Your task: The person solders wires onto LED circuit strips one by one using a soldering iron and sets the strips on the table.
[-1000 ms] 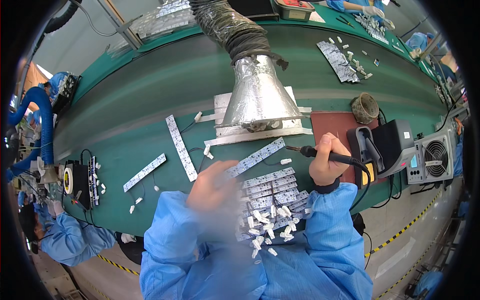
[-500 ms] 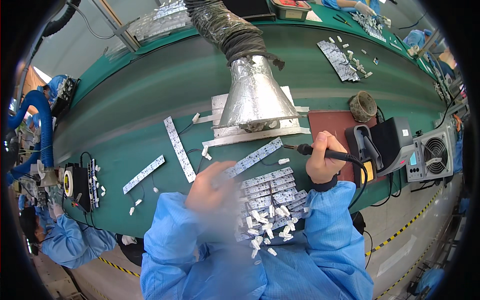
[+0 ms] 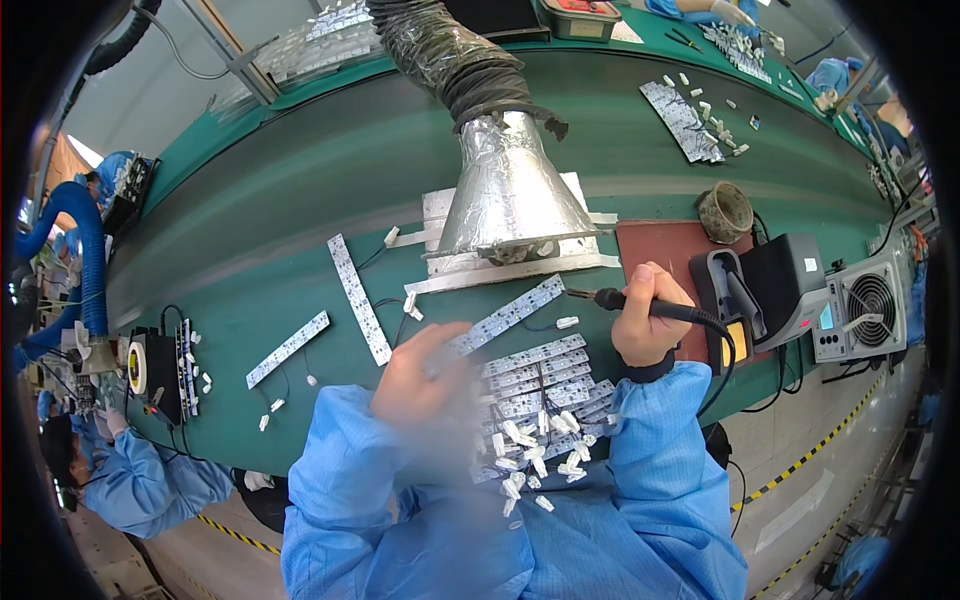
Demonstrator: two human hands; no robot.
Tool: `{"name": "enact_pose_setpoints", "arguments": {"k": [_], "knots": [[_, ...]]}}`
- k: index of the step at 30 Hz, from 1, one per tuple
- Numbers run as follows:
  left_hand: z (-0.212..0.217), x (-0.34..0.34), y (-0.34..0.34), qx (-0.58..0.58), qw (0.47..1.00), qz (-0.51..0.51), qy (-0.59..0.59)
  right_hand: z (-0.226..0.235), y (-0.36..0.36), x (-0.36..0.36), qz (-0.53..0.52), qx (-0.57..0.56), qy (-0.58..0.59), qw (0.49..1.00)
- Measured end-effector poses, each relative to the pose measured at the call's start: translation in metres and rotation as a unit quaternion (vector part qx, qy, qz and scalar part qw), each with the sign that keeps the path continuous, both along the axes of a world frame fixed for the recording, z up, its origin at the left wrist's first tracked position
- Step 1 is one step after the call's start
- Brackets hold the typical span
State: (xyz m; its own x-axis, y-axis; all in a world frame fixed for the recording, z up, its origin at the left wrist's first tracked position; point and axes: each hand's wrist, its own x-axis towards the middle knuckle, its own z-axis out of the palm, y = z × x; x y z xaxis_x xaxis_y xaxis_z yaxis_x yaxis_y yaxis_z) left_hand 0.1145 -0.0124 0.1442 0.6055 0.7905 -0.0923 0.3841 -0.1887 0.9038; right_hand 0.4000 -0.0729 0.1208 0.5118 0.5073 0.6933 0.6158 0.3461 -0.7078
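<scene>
A co-worker (image 3: 150,480) is working beyond the green worktop's (image 3: 225,430) left edge. Near its front edge, the left hand (image 3: 425,375) is curling at a light strip's (image 3: 515,312) lower end, blur obscuring the grip. The right hand (image 3: 652,315), unchanged, is gripping a soldering iron (image 3: 609,299) just beside the strip's upper end, so work there is holding steady; toward the far-right corner, a strip pile (image 3: 678,118) is shifting slightly rightward. Striped tape (image 3: 815,455) is marking the floor.

No readable lettering, numbers or signs.

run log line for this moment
left hand: at left end of strip circuit board | right hand: holds soldering iron, tip by board's right end
</scene>
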Motion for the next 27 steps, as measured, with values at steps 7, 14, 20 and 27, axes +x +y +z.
{"name": "enact_pose_setpoints", "arguments": {"k": [7,14,20,27], "knots": [[-0.005,-0.006,0.002,0.029,0.999,-0.003,-0.012,0.012,-0.001,0.002,-0.117,0.065,0.132,0.982],[0.014,-0.039,-0.010,-0.115,0.976,0.147,-0.113,0.010,-0.004,0.009,-0.113,0.089,0.152,0.978],[-0.003,-0.099,-0.024,0.016,0.942,0.297,-0.158,0.013,-0.005,0.005,-0.096,0.071,0.156,0.981],[-0.033,-0.087,-0.006,0.063,0.935,0.338,-0.088,0.009,-0.002,0.001,-0.081,0.065,0.161,0.981]]}}
